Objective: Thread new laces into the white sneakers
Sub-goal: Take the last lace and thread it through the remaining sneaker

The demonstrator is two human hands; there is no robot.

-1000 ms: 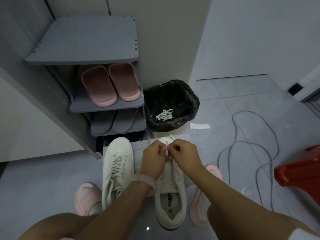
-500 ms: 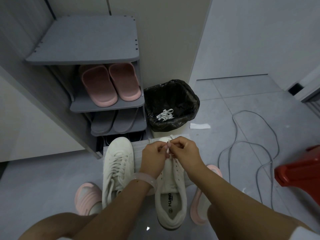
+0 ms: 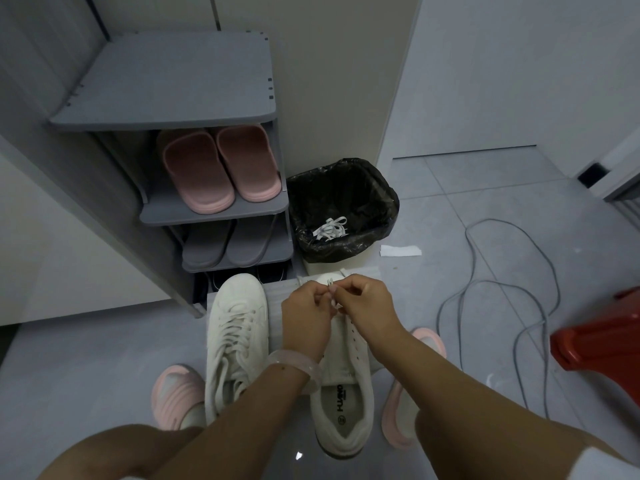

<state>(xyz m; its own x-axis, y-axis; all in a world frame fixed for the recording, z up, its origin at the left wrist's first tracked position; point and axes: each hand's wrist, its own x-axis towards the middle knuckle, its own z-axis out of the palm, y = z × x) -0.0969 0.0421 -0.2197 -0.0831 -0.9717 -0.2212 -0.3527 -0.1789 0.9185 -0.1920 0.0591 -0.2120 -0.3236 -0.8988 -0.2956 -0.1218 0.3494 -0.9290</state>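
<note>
Two white sneakers stand side by side on the floor in front of me. The left sneaker [image 3: 237,334] is fully laced. The right sneaker [image 3: 343,403] has bare eyelets along its near part. Over its toe my left hand [image 3: 306,315] and my right hand [image 3: 367,306] meet, and both pinch the two tips of a white lace [image 3: 330,284] held together and pointing up. My hands hide the front of that sneaker and the rest of the lace.
A grey shoe rack [image 3: 194,109] with pink slippers [image 3: 218,168] stands ahead on the left. Beside it a bin with a black bag [image 3: 343,206] holds old white laces [image 3: 330,228]. A grey cable [image 3: 498,289] loops on the floor at right, near a red stool [image 3: 599,344].
Both hands have moved a little away from me along the right sneaker, and the two lace tips now stick up together between my fingers.
</note>
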